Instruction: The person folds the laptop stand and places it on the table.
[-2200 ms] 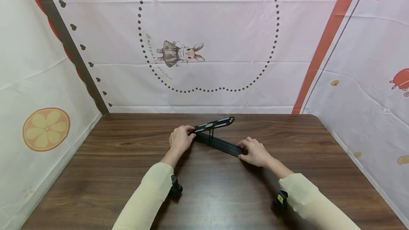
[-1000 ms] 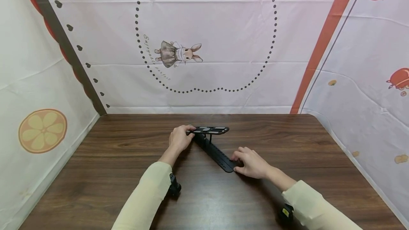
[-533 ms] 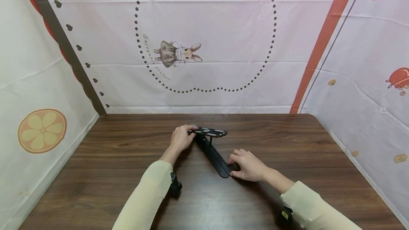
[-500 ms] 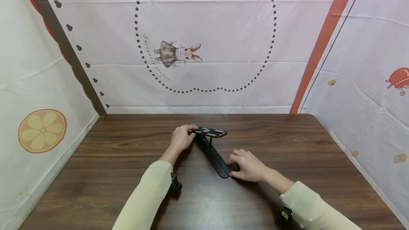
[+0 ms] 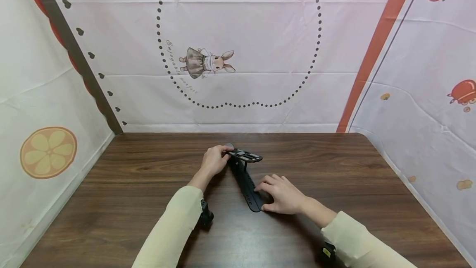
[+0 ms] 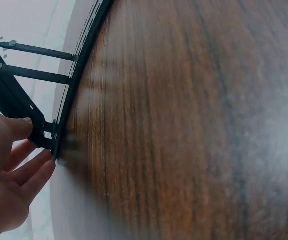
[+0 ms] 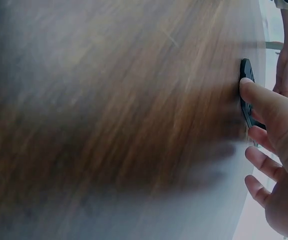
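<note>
A black folding laptop stand (image 5: 246, 185) is on the wooden table, its long base slanting toward the near side. Its upper plate with grey pads is raised on thin struts, which the left wrist view shows side-on. At the far hinged end, my left hand (image 5: 213, 160) pinches the stand, thumb on one side and fingers on the other. My right hand (image 5: 284, 195) is at the near rounded end, thumb and index finger bent against its right edge. In the right wrist view, the thumb (image 7: 264, 102) lies at the base's tip, and the other fingers curl loosely apart from it.
The brown wooden table (image 5: 148, 218) reaches back to a printed white cloth (image 5: 260, 32) that also hangs at both sides. A small black camera (image 5: 205, 214) is strapped to the left wrist and another (image 5: 327, 252) to the right.
The stand has turned on the table, its near end swinging toward me and left with my right hand following. The left hand keeps hold of the hinge end and has shifted slightly right.
</note>
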The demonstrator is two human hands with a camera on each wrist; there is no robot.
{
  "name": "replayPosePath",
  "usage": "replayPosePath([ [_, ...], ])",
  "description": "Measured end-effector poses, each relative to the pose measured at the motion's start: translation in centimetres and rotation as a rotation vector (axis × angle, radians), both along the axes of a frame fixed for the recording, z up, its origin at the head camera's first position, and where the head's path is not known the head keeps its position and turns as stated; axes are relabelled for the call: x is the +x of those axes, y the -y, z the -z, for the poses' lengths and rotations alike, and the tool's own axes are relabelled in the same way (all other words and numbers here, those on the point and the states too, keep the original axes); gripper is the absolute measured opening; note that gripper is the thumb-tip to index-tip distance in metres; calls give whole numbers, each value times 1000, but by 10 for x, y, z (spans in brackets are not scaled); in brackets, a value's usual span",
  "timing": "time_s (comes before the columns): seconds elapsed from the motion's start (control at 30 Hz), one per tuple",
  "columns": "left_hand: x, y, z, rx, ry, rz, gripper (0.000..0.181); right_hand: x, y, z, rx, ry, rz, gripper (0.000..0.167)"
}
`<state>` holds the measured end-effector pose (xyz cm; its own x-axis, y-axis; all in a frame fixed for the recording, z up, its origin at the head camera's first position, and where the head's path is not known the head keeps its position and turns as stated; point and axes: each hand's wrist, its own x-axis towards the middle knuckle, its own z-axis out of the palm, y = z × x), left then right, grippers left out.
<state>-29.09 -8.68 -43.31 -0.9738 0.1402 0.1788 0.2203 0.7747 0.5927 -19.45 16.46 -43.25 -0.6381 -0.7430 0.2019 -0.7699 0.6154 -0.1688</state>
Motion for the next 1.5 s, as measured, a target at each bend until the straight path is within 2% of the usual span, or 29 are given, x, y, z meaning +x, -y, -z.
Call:
replayPosePath([
  [0.27, 0, -5, -1, 11, -9, 38, 26, 3, 10, 1, 11, 6, -4, 44],
  [0.53, 1, -8, -1, 18, -5, 43, 26, 6, 18, 1, 4, 6, -10, 44],
  [0.83, 3, -5, -4, 16, 16, 17, 26, 7, 16, 1, 17, 20, -27, 41],
  [1.1, 6, -4, -7, -13, -8, -54, 18, 7, 15, 1, 20, 18, -27, 39],
  [1.5, 4, -9, -7, 15, 9, -27, 20, 8, 17, 0, 4, 20, -11, 39],
])
